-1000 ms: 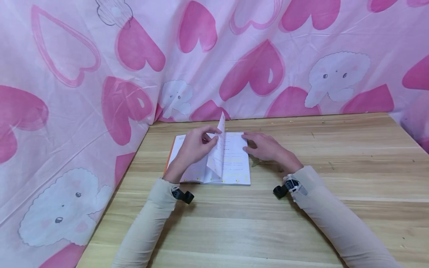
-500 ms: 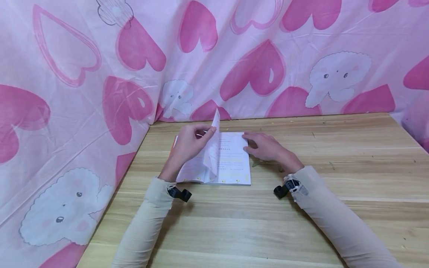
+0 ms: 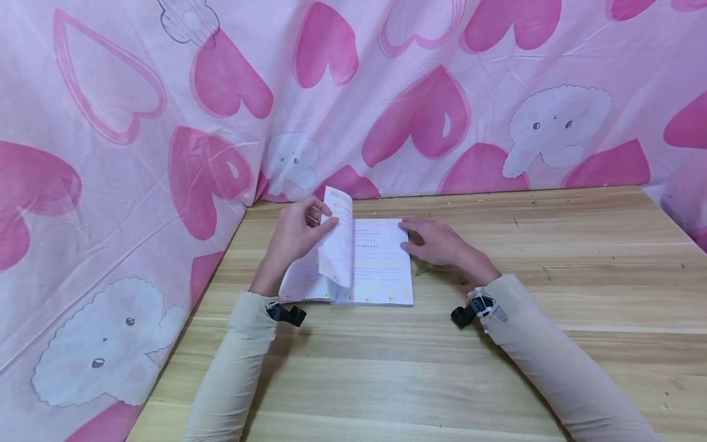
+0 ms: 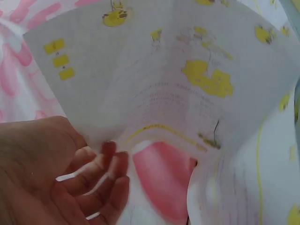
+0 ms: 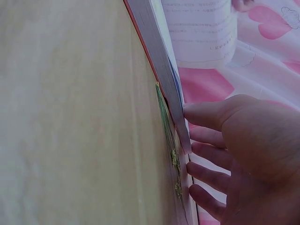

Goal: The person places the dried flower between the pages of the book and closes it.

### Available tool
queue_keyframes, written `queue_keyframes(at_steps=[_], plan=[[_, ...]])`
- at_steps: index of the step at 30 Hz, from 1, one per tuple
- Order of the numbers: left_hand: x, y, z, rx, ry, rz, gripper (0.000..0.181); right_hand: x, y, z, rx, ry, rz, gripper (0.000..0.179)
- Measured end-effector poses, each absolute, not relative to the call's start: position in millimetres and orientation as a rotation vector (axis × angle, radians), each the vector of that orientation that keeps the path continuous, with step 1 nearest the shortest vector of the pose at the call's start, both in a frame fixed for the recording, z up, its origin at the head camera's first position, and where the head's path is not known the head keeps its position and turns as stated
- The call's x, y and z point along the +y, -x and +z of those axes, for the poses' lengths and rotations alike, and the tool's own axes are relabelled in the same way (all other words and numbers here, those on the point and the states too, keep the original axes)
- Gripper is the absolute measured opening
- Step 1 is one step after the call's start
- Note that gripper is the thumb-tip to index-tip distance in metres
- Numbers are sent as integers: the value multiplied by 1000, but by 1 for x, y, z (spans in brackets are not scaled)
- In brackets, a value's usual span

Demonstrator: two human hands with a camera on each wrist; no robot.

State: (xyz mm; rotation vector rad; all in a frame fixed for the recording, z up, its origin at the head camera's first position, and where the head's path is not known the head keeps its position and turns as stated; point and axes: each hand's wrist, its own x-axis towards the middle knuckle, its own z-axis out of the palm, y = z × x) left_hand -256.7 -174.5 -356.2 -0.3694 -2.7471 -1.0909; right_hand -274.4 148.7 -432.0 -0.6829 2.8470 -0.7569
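Note:
An open book (image 3: 381, 264) lies on the wooden table, its white pages printed with text and small yellow pictures. My left hand (image 3: 293, 230) pinches the outer edge of one raised page (image 3: 338, 239) between thumb and fingers. In the left wrist view this page (image 4: 140, 79) curves upward, wide and bent, above the left hand (image 4: 79, 173). At the book's right edge rests my right hand (image 3: 436, 239), its thumb (image 5: 206, 115) on the page edge and the other fingers loosely extended along the far corner. The right wrist view shows the thick page block (image 5: 159, 61) beside the right hand (image 5: 258, 145).
Thin green strands (image 5: 164, 112) with small yellowish tufts lie along the book's right side. The wooden table (image 3: 386, 368) extends to the front and right. A pink heart-print cloth (image 3: 409, 110) hangs behind the table and along its left side.
My left hand has moved left with the pinched page, which has swung from nearly upright over the middle to leaning over the left side. The right hand stays in place.

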Motion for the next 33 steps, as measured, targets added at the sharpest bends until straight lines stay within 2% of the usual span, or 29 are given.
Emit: queue_keyframes(at_steps=[16,33], plan=[[-198,258,-366,-3177,130,-702,53,150,273,-432,2849,694,-765,65],[-211,261,-390,-3349,-51,-363,60,149,272,-433,2852,691,-761,65]])
